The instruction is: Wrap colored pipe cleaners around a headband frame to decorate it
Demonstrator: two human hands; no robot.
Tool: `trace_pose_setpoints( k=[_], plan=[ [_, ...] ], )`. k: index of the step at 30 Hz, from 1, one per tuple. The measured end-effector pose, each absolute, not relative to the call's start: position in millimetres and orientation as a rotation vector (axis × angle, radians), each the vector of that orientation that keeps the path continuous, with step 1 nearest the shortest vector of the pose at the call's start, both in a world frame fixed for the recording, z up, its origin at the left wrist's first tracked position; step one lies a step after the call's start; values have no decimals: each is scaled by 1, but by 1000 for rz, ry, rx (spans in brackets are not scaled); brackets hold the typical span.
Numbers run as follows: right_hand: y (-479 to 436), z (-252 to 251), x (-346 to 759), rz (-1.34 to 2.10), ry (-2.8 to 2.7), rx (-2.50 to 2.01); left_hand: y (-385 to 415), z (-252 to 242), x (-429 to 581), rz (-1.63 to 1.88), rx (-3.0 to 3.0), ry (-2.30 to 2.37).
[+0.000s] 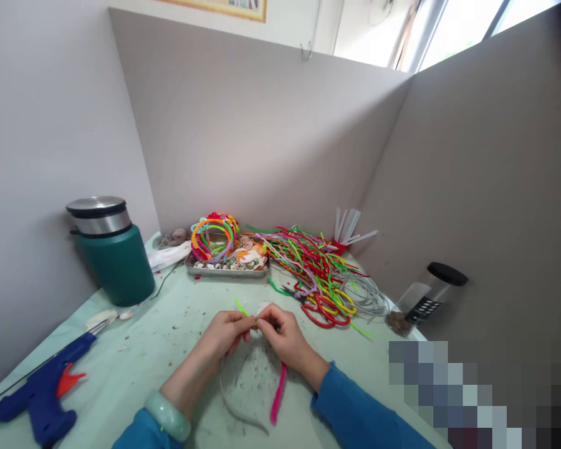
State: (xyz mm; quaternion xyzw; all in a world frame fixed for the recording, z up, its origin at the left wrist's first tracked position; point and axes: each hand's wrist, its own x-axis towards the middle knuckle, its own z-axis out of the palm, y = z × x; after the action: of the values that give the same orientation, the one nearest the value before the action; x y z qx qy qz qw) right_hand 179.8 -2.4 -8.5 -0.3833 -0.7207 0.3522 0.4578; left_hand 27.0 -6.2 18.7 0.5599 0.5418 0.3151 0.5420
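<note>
Two bare hands over a table [182, 296] spread with pale green cloth, midway between its left and right edges. The left hand [230, 329] pinches a lime-green fuzzy strip [240, 306] between thumb and fingertips. The right hand [284, 332], its thumb and forefinger drawn to a narrow pinch, meets the left at the strip's near end; what lies within that pinch is hidden. The strip projects just beyond the left fingertips, its long axis slanting toward the table's back edge, free tip leaning left. A pink fuzzy strip [277, 397] emerges beneath the right wrist, long axis toward the near edge and tilted slightly left. A grey band [243, 419] curves from below the left hand toward the near edge, its end swinging right. Metal tray [227, 272]: near the back edge. Glue gun [47, 390]: beside the left edge.
</note>
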Motion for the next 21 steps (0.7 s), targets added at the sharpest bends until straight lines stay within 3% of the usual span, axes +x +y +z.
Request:
trace_pose_setpoints(
  k=[10, 21],
  plan=[
    [13, -22, 179, 913, -1569, -1053, -4, 15, 23, 1082, 2049, 1572],
    [14, -21, 179, 932, -1571, -1015, -4, 1, 23, 989, 2676, 1563]
  ],
)
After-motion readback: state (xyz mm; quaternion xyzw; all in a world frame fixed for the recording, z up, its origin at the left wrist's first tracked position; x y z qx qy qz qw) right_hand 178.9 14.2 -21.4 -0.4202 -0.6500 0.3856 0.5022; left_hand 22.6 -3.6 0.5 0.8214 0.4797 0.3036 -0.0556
